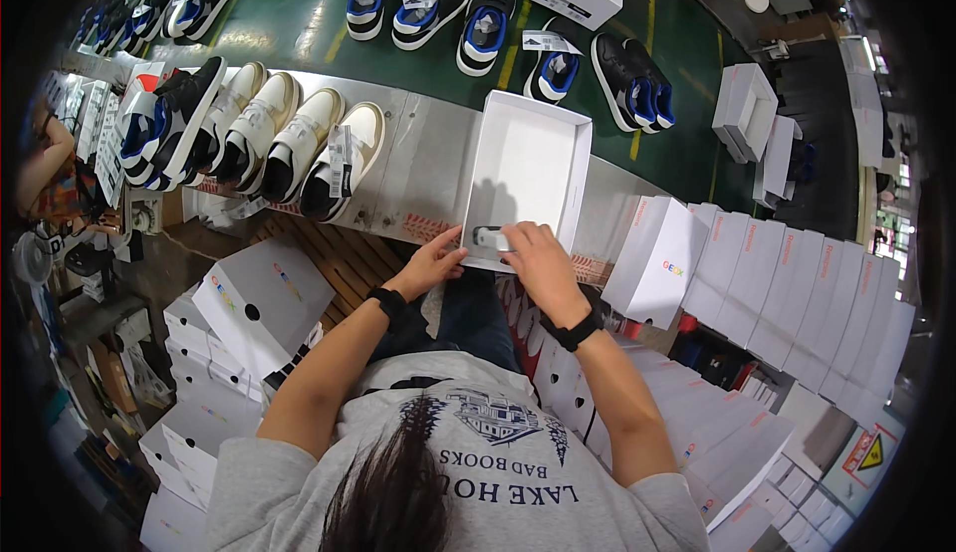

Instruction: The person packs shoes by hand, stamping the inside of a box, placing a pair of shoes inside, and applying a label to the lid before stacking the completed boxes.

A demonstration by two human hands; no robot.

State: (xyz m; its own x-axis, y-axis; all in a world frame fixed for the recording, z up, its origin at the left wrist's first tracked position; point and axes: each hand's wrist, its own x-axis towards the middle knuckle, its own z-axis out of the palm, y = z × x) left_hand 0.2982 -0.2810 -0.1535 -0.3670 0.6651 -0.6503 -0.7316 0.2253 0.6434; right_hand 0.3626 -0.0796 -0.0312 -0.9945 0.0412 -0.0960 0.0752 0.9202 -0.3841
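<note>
An open white shoe box (pixel 528 159) lies on the metal bench in front of me, its inside bare. My left hand (pixel 434 259) holds the box's near left corner. My right hand (pixel 538 256) presses on the near end wall, fingers over a small label (pixel 488 237) with a dark mark stuck there. Both wrists carry black bands.
Cream and black shoes (pixel 269 134) stand in a row on the bench at left. Black, white and blue shoes (pixel 478 19) ride the green belt beyond. Stacks of white boxes (pixel 787 283) fill my right; more white boxes (pixel 249 298) sit at my left.
</note>
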